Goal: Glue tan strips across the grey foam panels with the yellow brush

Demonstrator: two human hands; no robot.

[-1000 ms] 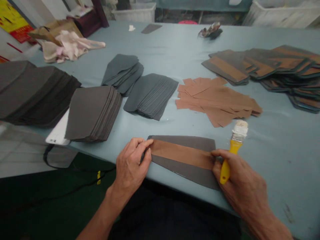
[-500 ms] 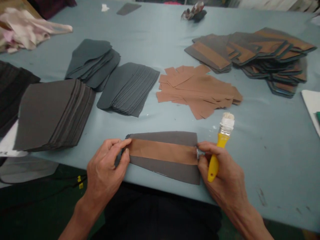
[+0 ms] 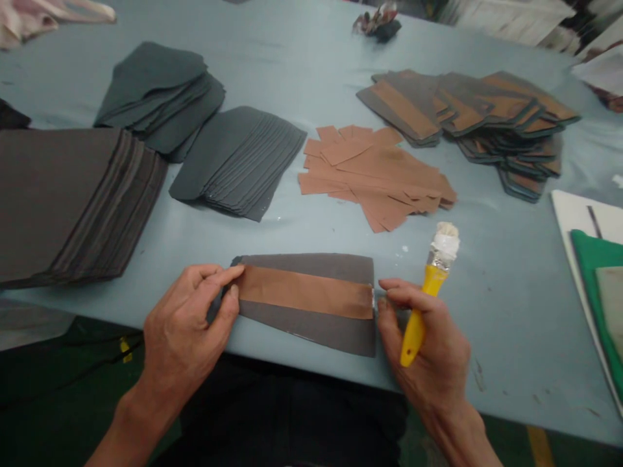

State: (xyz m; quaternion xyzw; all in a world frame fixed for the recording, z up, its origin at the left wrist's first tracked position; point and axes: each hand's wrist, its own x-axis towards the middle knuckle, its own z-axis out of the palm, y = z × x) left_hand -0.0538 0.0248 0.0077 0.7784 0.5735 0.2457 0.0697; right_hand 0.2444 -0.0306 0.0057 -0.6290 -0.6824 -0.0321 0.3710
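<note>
A tapered dark grey panel (image 3: 311,332) lies flat near the table's front edge. Along its middle runs a brown strip (image 3: 306,292), with a little white showing past its right end. My left hand (image 3: 189,324) pinches the narrow left end of panel and strip between thumb and index finger. Just off the right end, my right hand (image 3: 428,337) has thumb and index finger slightly parted. Tucked in that same hand is a paintbrush (image 3: 426,308) with a yellow handle, its white-coated bristles pointing away from me.
Loose brown strips (image 3: 374,172) lie beyond the panel. Dark green pieces (image 3: 238,162) and a thick dark stack (image 3: 63,201) are to the left. Panels with brown strips (image 3: 467,110) pile up at the back right. A white board (image 3: 567,220) with green material (image 3: 591,285) sits at right.
My right fingertips have come away from the panel's right end. My left hand keeps its pinch. The view has shifted toward the right.
</note>
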